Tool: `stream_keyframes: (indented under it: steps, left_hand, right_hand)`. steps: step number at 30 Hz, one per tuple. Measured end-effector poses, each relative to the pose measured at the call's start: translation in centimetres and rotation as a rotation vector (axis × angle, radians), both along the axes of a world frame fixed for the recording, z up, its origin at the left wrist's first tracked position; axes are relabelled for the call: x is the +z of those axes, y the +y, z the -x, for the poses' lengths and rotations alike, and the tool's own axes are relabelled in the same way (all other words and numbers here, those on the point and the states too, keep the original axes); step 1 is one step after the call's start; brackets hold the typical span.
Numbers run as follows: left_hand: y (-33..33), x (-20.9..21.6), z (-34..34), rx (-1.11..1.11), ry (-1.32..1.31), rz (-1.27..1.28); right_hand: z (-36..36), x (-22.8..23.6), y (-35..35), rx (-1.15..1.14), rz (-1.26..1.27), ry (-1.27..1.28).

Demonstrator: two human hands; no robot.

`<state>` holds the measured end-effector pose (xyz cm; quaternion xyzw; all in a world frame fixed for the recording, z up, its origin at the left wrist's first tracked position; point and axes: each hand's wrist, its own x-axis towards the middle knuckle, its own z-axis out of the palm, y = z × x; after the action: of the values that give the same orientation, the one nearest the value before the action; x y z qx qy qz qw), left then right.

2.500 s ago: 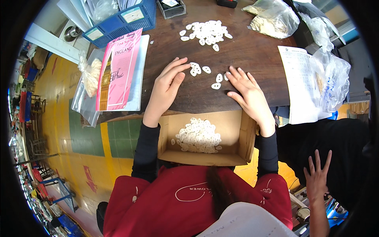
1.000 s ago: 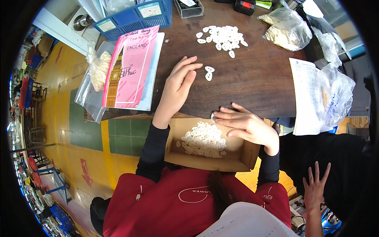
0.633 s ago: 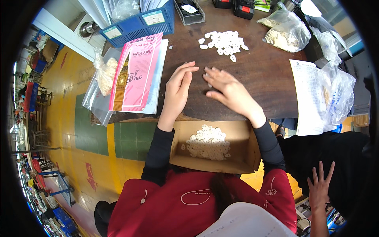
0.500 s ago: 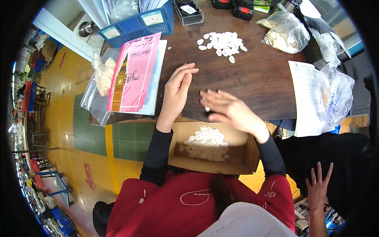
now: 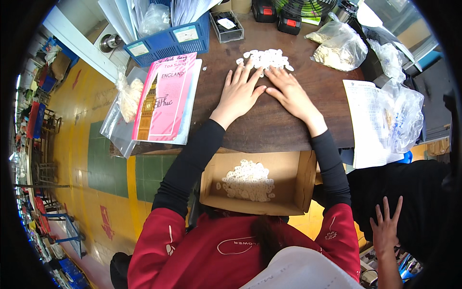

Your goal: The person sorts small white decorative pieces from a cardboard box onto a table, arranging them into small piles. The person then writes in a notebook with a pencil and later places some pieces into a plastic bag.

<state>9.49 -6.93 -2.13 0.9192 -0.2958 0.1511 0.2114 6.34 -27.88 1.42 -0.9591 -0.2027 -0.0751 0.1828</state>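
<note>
On the dark wooden table lies a loose cluster of small white oval plastic pieces (image 5: 267, 58), each with holes. My left hand (image 5: 239, 92) rests at the cluster's near left edge, fingers spread and pointing away from me. Beside it, my right hand (image 5: 290, 94) reaches the near right edge, its fingers stretched out flat. The two thumbs almost meet. Neither hand grips anything, though fingertips touch or cover some pieces. Below the table edge, in front of my body, a brown cardboard box (image 5: 293, 185) contains a heap of the same white pieces (image 5: 248, 180).
A pink notebook (image 5: 163, 103) and a knotted bag (image 5: 129, 101) lie at left. Behind stand a blue file basket (image 5: 168, 41) and a clear tray (image 5: 226, 29). Plastic bags (image 5: 339, 50) and printed sheets (image 5: 363, 125) sit at right. Another person's hand (image 5: 385, 226) shows lower right.
Both hands have moved away from me across the table, up to the white pieces, and their fingers have spread. The white piece by my right hand near the table edge no longer shows there.
</note>
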Motion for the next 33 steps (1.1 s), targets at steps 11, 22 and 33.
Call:
stream_keyframes:
  steps: [11,22,33]
  left_hand:
    - [3.9,1.5,7.4,-0.208,0.096,-0.014]
    - [4.4,2.3,7.9,-0.117,0.158,0.254]
    - [4.7,2.2,8.0,-0.025,0.239,0.336]
  right_hand:
    - [10.0,0.9,-1.0,0.054,-0.025,-0.025]
    - [12.5,1.7,-3.2,-0.014,-0.142,0.074]
    - [10.3,1.0,-4.9,0.016,-0.101,0.113]
